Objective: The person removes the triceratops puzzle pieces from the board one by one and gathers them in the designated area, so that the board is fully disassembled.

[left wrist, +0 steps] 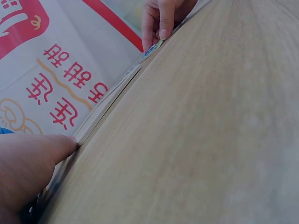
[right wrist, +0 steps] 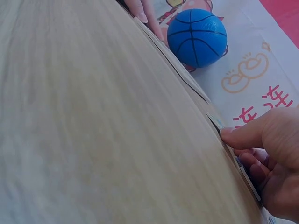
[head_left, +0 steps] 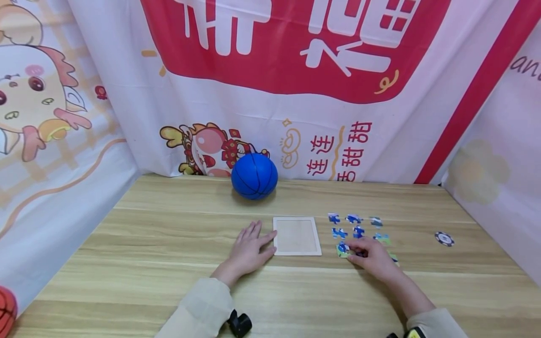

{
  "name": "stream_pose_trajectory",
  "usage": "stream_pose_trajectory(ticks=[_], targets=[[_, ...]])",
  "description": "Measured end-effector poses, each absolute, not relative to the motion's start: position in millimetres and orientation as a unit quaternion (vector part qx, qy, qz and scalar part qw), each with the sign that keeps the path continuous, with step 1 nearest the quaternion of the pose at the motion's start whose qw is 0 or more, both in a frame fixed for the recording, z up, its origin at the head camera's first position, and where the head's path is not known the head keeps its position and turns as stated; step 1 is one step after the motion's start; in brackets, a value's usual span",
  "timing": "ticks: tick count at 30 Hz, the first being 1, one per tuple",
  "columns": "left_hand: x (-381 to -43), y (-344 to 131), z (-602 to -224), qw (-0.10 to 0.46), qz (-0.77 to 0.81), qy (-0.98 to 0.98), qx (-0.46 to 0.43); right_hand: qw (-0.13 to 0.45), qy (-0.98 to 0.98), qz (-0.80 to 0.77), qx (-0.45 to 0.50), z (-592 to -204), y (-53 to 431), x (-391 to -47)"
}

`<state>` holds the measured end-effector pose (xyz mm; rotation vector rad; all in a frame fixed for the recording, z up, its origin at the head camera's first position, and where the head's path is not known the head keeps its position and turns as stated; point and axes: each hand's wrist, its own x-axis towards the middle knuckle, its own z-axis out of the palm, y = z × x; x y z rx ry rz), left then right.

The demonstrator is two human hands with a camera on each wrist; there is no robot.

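A white-rimmed square puzzle tray (head_left: 296, 254) lies flat on the table. My left hand (head_left: 249, 251) rests at its left side with fingers spread, thumb and forefinger touching the rim. To the right of the tray several loose jigsaw pieces lie in rough rows, including a blue one (head_left: 334, 218) at the back. My right hand (head_left: 374, 257) pinches a blue-and-green jigsaw piece (head_left: 343, 249) at the front left of the group, between thumb and forefinger. In the right wrist view the thumb (right wrist: 243, 135) is on that piece's edge. The hand partly covers other pieces.
Behind the tray stands a blue mini basketball (head_left: 254, 176) near the printed cloth backdrop (head_left: 262, 108). A round black-and-white chip (head_left: 444, 239) lies at the right. An orange ball (head_left: 6, 310) shows at the lower left edge.
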<state>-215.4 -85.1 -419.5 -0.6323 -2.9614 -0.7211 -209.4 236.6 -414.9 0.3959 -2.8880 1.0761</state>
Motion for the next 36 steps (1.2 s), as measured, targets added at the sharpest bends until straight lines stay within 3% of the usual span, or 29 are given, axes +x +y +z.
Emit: stream_pose_trajectory(ticks=[18, 31, 36], targets=[[-216.9, -87.7, -423.0, 0.019, -0.229, -0.952, -0.204, 0.007, -0.933, 0.334, 0.135, -408.5, 231.2, -207.5], [-217.6, -87.5, -423.1, 0.017, -0.229, -0.951, -0.206, -0.055, -0.919, 0.383, 0.074, -397.2, 225.6, -206.7], [-217.9, -87.9, -422.7, 0.016, -0.235, -0.95, -0.206, -0.054, -0.923, 0.372, 0.08, -391.7, 223.0, -208.7]])
